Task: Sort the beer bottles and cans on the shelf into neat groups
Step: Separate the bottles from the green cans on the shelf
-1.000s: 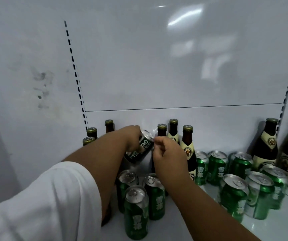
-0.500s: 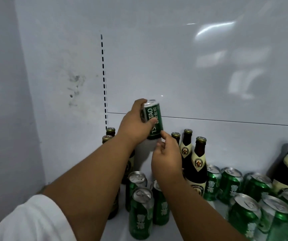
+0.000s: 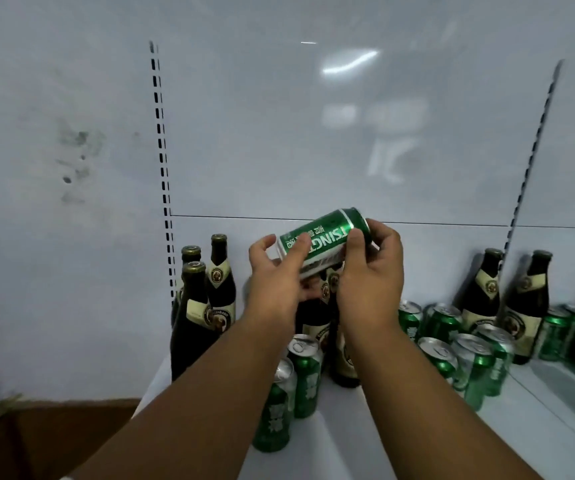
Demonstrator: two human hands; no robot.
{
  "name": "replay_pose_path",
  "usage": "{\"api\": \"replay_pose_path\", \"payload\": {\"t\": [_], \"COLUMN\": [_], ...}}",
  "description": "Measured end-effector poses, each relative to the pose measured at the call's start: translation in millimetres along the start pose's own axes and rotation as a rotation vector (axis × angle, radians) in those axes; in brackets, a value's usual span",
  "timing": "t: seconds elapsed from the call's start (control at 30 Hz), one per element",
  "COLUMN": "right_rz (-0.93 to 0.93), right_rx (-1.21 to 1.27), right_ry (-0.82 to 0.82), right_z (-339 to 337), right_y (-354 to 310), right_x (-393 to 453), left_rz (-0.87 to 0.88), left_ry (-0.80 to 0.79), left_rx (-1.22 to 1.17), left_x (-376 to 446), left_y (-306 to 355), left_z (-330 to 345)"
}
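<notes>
Item held: one green aluminium beer can with white lettering [image 3: 324, 239], lying on its side and tilted, raised above the white shelf [image 3: 341, 427] in front of the white back panel [image 3: 314, 133].

Left hand [image 3: 279, 275]: grip curled round the can's lower left end, thumb on its front.

Right hand [image 3: 371, 271]: grip curled round the can's upper right end, thumb across the lettering.

Shelf, left: three upright dark brown glass bottles with cream labels [image 3: 206, 306].

Shelf, centre: more such bottles, partly hidden behind the hands; two upright green cans with silver tops [image 3: 289, 386] just in front of them.

Shelf, right: a cluster of green cans [image 3: 459, 351]; behind it, two brown bottles [image 3: 504, 299].

Lower left: brown cardboard box [image 3: 36, 441].
</notes>
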State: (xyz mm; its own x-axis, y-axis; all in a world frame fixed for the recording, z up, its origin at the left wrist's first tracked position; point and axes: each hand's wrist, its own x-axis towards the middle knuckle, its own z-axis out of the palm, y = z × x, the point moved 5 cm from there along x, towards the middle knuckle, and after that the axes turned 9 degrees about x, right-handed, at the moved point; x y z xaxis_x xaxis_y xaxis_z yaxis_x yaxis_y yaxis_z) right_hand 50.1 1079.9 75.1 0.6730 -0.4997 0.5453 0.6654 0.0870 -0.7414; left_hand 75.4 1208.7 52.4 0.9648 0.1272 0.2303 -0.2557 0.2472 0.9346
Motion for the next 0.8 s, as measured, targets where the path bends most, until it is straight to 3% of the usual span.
{"api": "replay_pose_path", "payload": {"t": [0.13,0.33,0.5,0.8], "right_rz": [0.03,0.028,0.068,0.139], "right_rx": [0.004,-0.214,-0.314,-0.455], "right_ry": [0.077,0.04,0.127,0.246], "right_z": [-17,-68,-146,-312], "right_y": [-18,-16,-35,-59], "right_x": [-8,-60,-76,-75], "left_rz": [-0.073,-0.109,0.072,0.103], "left_ry": [-0.38,-0.521,-0.58,-0.845], "left_rx": [0.037,-0.191,0.254,0.407], "left_x": [-26,-67,-99,-169], "left_y": [-11,-29,-40,-108], "left_z": [19,46,88,223]}}
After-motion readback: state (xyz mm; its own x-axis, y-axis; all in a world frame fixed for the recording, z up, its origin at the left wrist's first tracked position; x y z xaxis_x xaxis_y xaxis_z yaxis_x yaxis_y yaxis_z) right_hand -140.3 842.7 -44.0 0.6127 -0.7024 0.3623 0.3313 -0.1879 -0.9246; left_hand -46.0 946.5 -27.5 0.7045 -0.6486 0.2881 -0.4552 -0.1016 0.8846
